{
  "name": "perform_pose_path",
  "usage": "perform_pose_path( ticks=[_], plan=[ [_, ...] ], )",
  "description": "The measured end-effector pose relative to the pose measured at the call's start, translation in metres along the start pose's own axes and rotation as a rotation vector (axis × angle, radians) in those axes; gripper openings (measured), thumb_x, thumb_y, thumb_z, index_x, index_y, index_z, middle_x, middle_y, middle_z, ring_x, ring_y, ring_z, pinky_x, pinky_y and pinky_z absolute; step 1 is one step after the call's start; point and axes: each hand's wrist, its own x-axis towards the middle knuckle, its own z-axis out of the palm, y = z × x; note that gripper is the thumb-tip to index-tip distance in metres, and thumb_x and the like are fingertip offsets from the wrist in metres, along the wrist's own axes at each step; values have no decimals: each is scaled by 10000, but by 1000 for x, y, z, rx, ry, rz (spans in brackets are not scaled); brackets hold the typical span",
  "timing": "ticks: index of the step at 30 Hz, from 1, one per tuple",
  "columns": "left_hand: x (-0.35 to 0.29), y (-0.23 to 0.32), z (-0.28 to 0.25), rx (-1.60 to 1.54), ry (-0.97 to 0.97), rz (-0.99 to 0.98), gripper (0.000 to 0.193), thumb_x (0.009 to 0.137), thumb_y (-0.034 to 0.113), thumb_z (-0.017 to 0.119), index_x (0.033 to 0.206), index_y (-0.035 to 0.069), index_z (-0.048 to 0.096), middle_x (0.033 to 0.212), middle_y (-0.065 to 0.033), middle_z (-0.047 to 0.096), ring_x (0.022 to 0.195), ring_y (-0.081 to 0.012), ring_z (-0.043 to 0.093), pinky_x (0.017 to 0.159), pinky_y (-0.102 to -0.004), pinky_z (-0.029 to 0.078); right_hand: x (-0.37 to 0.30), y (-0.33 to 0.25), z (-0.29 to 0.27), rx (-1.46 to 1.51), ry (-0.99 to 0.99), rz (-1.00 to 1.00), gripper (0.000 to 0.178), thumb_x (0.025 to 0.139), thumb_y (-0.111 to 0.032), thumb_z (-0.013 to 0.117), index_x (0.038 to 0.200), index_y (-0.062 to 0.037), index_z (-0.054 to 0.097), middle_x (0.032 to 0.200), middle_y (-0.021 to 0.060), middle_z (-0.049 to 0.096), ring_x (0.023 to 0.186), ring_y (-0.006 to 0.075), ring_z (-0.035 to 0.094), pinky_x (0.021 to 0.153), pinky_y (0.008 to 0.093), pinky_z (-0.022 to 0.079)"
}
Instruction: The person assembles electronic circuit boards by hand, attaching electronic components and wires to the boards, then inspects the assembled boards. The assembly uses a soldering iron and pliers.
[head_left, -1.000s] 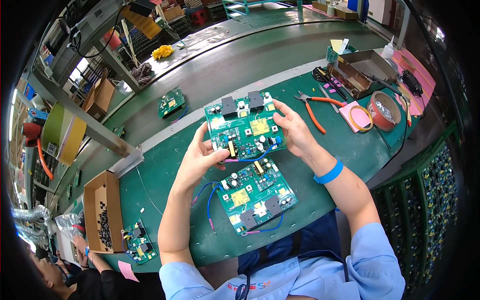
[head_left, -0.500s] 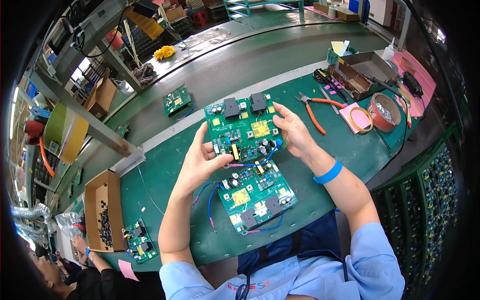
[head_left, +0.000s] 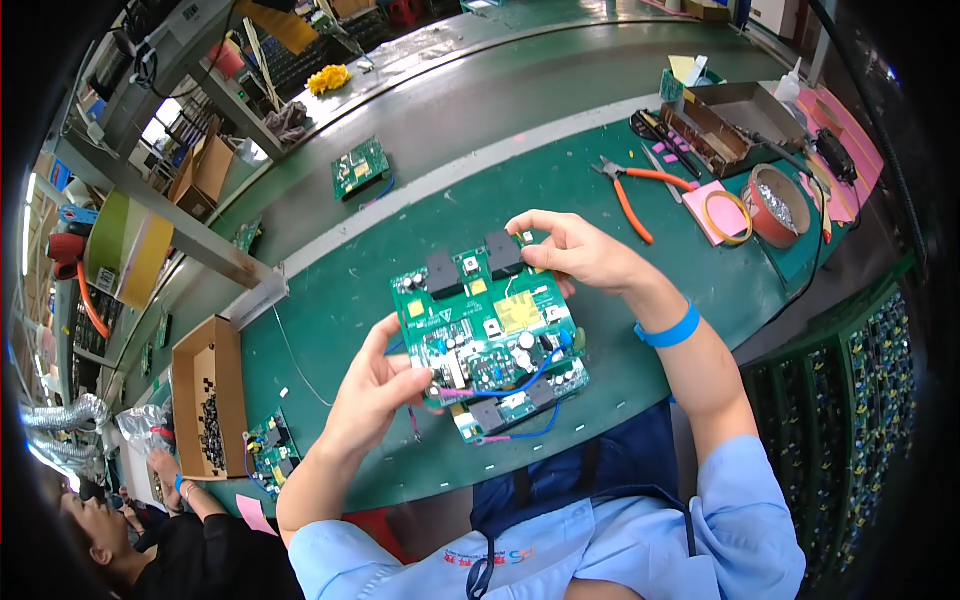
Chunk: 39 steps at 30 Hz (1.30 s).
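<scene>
A green circuit board point(head_left: 455, 312), with black block components, yellow tape patches and a blue wire, is held between my two hands above the green bench. My left hand point(head_left: 362, 395) grips its near left corner, thumb on top. At the far right corner, my right hand point(head_left: 590, 255) is closed on the board's edge beside a black block component point(head_left: 504, 255). A second circuit board point(head_left: 573, 378) lies under the held one on the bench, mostly covered. Its near edge and a blue wire point(head_left: 545, 433) stick out toward me.
Orange-handled cutters point(head_left: 630, 208), a red tub of metal bits point(head_left: 775, 208) and a tray point(head_left: 735, 125) are at the right. Left are a cardboard box point(head_left: 225, 345) of small black parts and another board point(head_left: 272, 450). Beyond, a board point(head_left: 360, 168) sits on the conveyor. A co-worker's hand point(head_left: 163, 465) is far left.
The held board has come down and toward me, now covering most of the board below. My right hand has shifted from its right edge to the far right corner.
</scene>
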Motion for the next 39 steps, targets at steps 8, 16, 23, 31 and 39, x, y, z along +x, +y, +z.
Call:
perform_pose_path(
  ticks=[8,16,23,31,39],
  plan=[
    [-35,-18,8,-59,-4,-137,622,758,25,466,1244,5,79,957,-176,508,830,-202,536,604,-275,485,-3,-10,11,-177,-253,214,315,808,-127,416,1104,-31,371,506,16,480,357,66,446,322,182,336],
    [-21,7,-27,550,145,-107,314,745,79,493,1034,-38,457,779,-125,583,609,-121,565,472,-197,433,-3,-6,5,-269,-271,261,346,800,-128,425,1127,-24,379,486,24,485,352,68,446,323,183,336],
    [112,11,-109,727,513,180,186,724,185,531,802,22,573,670,-26,566,590,-79,528,458,-201,405,9,8,-15,-219,276,29,264,779,-161,462,1010,-34,474,532,25,504,427,75,457,385,189,360],
    [256,-17,-193,529,989,127,272,739,200,522,858,-45,531,861,-164,550,728,-265,563,544,-337,479,14,48,-6,-1356,363,-76,267,660,-133,588,883,-50,466,789,115,511,762,264,524,640,353,440],
    [295,-12,-197,-285,895,83,255,794,23,362,1010,-113,362,975,-272,465,873,-383,505,654,-452,478,19,49,-6,-1409,378,-107,234,630,-124,614,796,-28,480,751,109,498,719,242,525,597,337,448]
  ],
)
